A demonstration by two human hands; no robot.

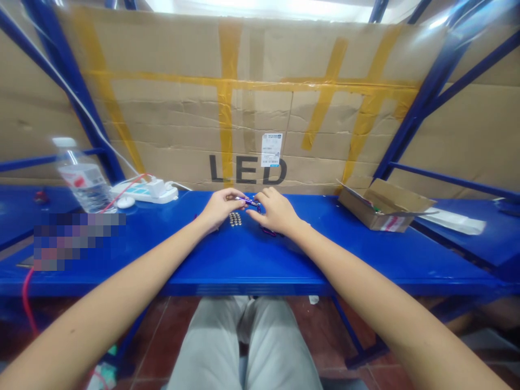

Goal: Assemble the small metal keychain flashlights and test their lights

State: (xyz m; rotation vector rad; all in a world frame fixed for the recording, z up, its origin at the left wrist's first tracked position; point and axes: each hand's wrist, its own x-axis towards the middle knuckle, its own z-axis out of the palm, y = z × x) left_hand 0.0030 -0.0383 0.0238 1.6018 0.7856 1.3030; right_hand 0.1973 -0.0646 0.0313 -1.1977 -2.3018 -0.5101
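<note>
**Q:** Bench log, left to right. What stands at the far left?

**A:** A clear plastic water bottle point(79, 176) with a red label, then a white power strip point(144, 190) with a red cable point(122, 192) running to it. A small white oval object point(125, 202) sits just beside the strip.

**Q:** Hands?

**A:** Together, over the middle of the blue counter point(252, 260). My left hand point(221, 208) and right hand point(276, 211) both pinch a small purple-and-silver metal piece point(247, 202), held just above the surface.

**Q:** What lies beneath them?

**A:** A tight cluster of silver beads point(234, 219) lies between my hands. A purple item point(268, 232) lies under my right hand, partly hidden.

**Q:** Further right?

**A:** An open cardboard box point(384, 206), with a white packet point(455, 221) beyond it.

**Q:** Step in hand?

**A:** My reading: two-handed fingertip work on the piece. The next move calls for a steady pinch, since the piece is small.
</note>
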